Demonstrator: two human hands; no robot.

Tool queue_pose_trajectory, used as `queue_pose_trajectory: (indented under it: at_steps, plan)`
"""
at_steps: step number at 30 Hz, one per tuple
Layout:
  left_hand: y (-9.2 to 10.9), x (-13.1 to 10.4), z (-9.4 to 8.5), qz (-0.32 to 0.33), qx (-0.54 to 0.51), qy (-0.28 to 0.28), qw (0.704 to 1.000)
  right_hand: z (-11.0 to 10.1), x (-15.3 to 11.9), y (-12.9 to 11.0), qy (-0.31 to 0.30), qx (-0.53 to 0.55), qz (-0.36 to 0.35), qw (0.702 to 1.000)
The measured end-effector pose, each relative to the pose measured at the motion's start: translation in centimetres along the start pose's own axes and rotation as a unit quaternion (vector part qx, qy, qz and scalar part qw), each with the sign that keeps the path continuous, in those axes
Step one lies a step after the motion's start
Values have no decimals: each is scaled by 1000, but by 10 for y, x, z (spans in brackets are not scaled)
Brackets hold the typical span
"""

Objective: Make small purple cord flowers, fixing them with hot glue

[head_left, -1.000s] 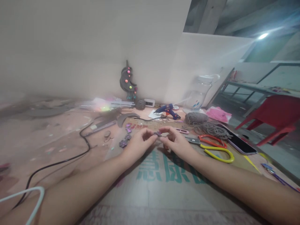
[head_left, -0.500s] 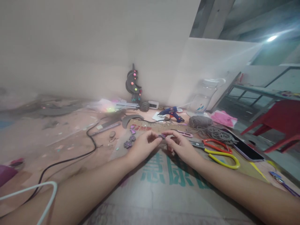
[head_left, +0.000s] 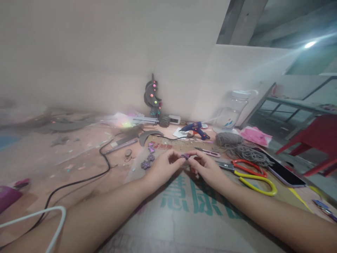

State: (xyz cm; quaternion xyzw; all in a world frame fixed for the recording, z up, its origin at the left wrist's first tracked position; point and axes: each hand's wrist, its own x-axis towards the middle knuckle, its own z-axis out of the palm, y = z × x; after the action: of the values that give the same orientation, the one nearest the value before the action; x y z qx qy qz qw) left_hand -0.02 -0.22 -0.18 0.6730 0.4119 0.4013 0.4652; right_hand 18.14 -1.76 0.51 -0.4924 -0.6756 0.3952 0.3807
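Between my two hands is a small purple-and-grey craft piece, its exact form too small to make out. My left hand pinches its left side with thumb and forefinger. My right hand grips the right side in the same way, the other fingers curled beneath. Just left of my left hand lie several small grey-purple pieces, some flower-like, in a short row on the printed board. A pink craft knife lies beyond my right hand, and scissors with red and yellow handles lie beside it.
A blue glue gun rests near the wall, its black cord crossing the left side. Grey yarn, a phone and a clear jug stand or lie right. A decorated moon ornament leans at the back.
The whole view has shifted slightly, so things sit a little further right and lower. Both hands still pinch the small piece, which now shows more of its purple surface.
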Motion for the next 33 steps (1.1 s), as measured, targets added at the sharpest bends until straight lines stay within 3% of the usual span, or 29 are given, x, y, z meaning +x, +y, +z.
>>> queue_pose_trajectory:
  at_steps: [17,33]
  plan:
    - [-2,0,0,9,12,1,1000,1,-3,-3,-10,54,0,999]
    - [0,-4,1,35,-10,-22,999,0,0,3,11,-1,-20,1000]
